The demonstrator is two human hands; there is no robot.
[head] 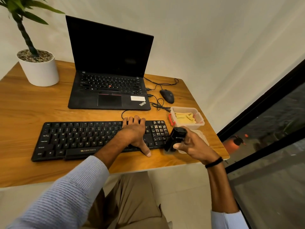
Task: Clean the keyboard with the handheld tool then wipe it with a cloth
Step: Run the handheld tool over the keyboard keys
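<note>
A black Zebronics keyboard [74, 139] lies along the front of the wooden table [33, 109]. My left hand [134, 133] grips its right part, fingers curled over the far edge and thumb at the near edge. My right hand [193, 145] holds a black handheld cleaning tool [175, 138] at the keyboard's right end, its lower tip near the number pad corner. A yellow cloth [185, 118] lies inside a clear plastic box [200, 123] just behind that hand.
An open black laptop [110, 80] stands behind the keyboard, with a wired mouse [167, 96] and loose cables to its right. A white plant pot [38, 70] sits at the back left. The table's right edge and a dark glass pane are close by.
</note>
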